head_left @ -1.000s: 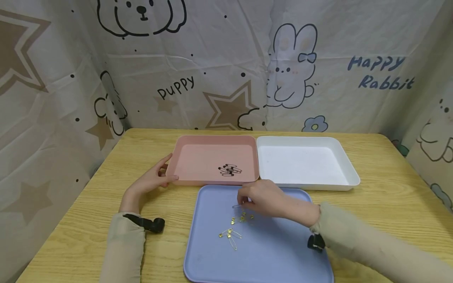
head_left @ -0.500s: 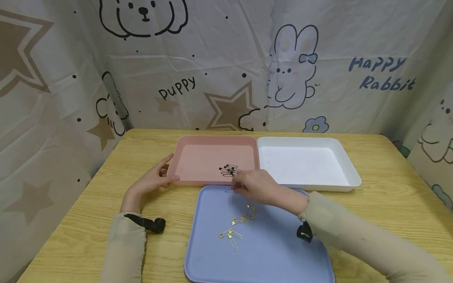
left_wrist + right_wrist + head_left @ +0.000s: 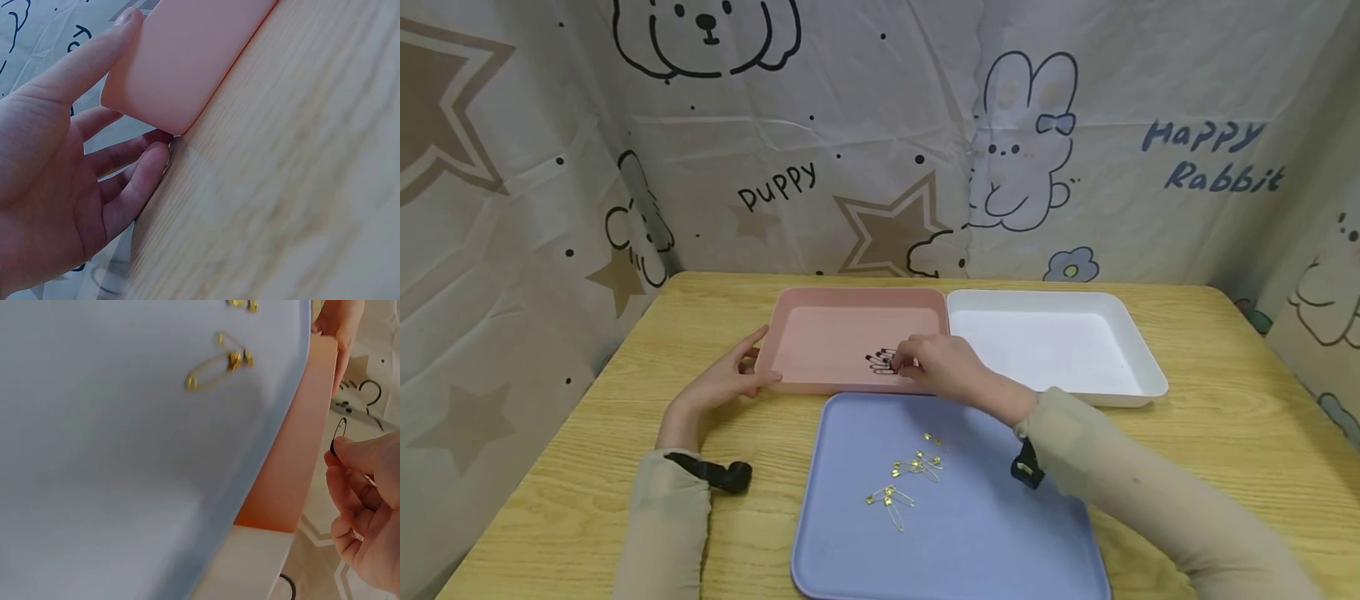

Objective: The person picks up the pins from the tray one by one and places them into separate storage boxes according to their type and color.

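My right hand [image 3: 904, 364] hovers over the pink tray [image 3: 827, 333], just beside a small pile of black safety pins [image 3: 882, 360]. It pinches one dark safety pin [image 3: 340, 428] between thumb and forefinger [image 3: 356, 453]. My left hand [image 3: 730, 382] rests with relaxed fingers against the pink tray's near-left corner [image 3: 181, 69], one finger [image 3: 81, 69] lying along its side. Several gold safety pins [image 3: 910, 471] lie loose on the blue tray [image 3: 970, 533], which sits nearest me. The right wrist view shows some of those gold pins [image 3: 219, 362] too.
A white tray [image 3: 1045, 342] holding nothing stands to the right of the pink one, touching it. All three trays sit on a wooden table [image 3: 1225, 417]. A printed cloth backdrop [image 3: 880, 167] walls in the back and sides. Black straps [image 3: 722, 475] sit on both wrists.
My right hand has lifted a pin off the blue tray and carried it away from me, over the pink tray next to the black pins. The left hand has stayed put.
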`<state>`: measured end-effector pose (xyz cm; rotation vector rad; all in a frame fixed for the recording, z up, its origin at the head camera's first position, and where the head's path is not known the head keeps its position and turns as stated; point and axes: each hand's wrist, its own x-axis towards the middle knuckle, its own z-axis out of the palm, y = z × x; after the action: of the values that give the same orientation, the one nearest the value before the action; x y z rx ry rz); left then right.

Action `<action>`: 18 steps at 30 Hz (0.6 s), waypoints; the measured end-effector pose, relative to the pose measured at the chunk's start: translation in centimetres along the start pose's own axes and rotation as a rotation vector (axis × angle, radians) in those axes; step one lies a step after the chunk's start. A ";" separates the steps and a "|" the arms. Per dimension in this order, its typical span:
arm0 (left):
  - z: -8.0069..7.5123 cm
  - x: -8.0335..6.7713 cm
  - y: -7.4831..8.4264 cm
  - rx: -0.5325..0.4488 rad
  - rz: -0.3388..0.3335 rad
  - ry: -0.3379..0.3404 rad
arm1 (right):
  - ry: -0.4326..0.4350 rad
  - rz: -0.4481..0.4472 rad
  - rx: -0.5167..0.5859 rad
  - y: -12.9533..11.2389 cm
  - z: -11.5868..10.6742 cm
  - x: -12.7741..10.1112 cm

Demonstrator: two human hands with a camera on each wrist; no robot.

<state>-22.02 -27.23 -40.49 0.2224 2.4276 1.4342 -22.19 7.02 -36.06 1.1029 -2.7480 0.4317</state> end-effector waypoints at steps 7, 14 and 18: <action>0.1 0.1 0.1 -0.003 -0.003 0.001 | -0.030 0.087 0.015 1.1 0.7 1.3; 0.1 0.1 -0.1 -0.020 -0.004 -0.001 | -0.056 0.153 0.006 1.7 1.3 2.3; 0.0 0.1 -0.1 -0.011 -0.002 -0.002 | -0.055 0.172 -0.026 1.9 1.8 2.7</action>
<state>-22.13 -27.19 -40.60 0.2195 2.4172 1.4452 -25.52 6.05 -37.53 0.8890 -2.9008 0.3911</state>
